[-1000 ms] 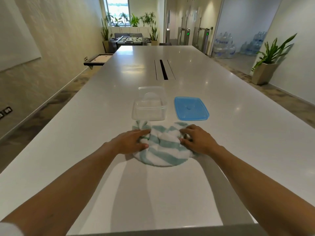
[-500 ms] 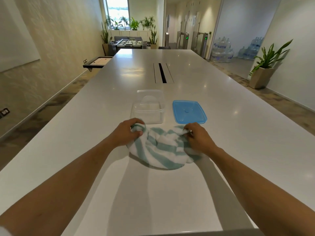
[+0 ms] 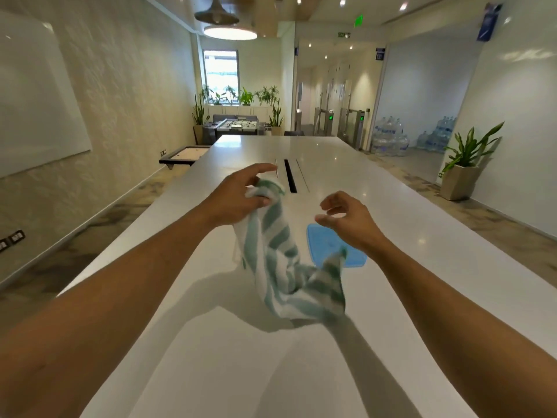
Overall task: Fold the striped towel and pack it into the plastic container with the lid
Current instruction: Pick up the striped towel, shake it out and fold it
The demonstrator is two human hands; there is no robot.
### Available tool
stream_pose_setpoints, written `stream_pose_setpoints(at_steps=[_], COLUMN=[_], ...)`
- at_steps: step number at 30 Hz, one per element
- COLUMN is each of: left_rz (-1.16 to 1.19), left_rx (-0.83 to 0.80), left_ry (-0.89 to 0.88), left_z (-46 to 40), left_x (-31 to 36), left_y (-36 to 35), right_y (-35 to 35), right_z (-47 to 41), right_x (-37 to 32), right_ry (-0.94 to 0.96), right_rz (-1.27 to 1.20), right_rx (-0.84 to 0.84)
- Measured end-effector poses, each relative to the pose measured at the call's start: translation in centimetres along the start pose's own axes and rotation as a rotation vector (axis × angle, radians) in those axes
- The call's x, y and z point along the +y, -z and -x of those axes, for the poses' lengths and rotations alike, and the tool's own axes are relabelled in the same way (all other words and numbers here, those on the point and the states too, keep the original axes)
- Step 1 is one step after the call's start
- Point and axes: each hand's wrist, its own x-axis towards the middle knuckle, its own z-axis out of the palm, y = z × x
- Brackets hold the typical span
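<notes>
The green-and-white striped towel [image 3: 278, 260] hangs crumpled in the air above the white table [image 3: 407, 224]. My left hand [image 3: 238, 199] is raised and grips the towel's top end. To the right of it my right hand [image 3: 346, 220] hovers with curled, spread fingers and holds nothing. A loose towel corner sticks up just below that wrist. The blue lid [image 3: 324, 241] lies flat on the table under my right hand, partly covered. The clear plastic container is hidden behind the towel and my left arm.
A dark cable slot [image 3: 290, 179] runs along the table's middle beyond my hands. The table's left edge drops to the floor beside the wall. A potted plant [image 3: 464, 164] and stacked water bottles [image 3: 390, 140] stand off to the right.
The towel went from lying bunched on the table to hanging from my raised left hand. My right hand let go of it and lifted. The view tilted up.
</notes>
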Motion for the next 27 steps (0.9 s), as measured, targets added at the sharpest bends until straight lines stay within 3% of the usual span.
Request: stream_pose_setpoints(at_steps=[6, 10, 15, 20, 23, 27], left_rz=[-0.133, -0.174, -0.26, -0.302, -0.274, -0.133], left_rx=[-0.108, -0.134, -0.03, 0.064, -0.04, -0.219], left_ry=[-0.163, -0.205, -0.189, -0.042, 0.002, 0.074], left_z=[-3.7, -4.7, -4.9, -4.5, -4.1, -3.1], left_x=[4.7, 5.6, 4.9, 3.6, 3.3, 2.3], left_y=[1.2, 1.8, 3.4, 4.8, 4.5, 3.3], right_y=[0.0, 0.0, 1.6, 3.3, 4.0, 4.9], right_z=[-2.6, -4.2, -5.4, -5.4, -5.7, -6.3], right_x=[-7.6, -9.9, -9.7, -9.0, -9.1, -9.2], right_ry=[0.303, 0.443, 0.376, 0.216, 0.161, 0.108], right_rz=[-0.08, 0.046, 0.106, -0.192, -0.352, -0.358], right_rx=[-0.094, 0.061, 0.21, 0.184, 0.268, 0.359])
